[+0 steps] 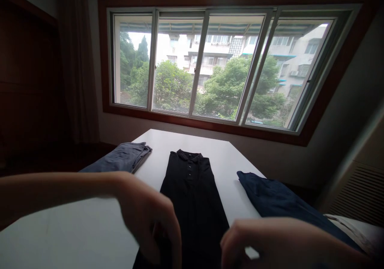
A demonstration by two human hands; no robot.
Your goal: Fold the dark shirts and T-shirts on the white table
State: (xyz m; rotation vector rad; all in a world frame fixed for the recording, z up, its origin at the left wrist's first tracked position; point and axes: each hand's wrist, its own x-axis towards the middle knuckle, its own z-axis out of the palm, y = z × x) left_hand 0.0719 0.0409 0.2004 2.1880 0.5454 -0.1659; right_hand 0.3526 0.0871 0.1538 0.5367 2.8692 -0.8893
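A black polo shirt (192, 193) lies lengthwise on the white table (90, 229), collar and buttons at the far end, its sides folded into a narrow strip. Over its near left part, my left hand (150, 217) bends downward with fingers curled around dark fabric. At the shirt's near right edge, my right hand (255, 241) has its fingers closed in a pinch on the cloth. The bottom of the picture cuts off the fingertips and the shirt's near end.
Grey folded clothing (120, 157) rests at the table's left side, partly behind my left forearm. Dark blue clothing (279, 195) lies along the right edge, with a pale cloth (351, 229) beyond it. A wide window (195, 69) fills the wall behind.
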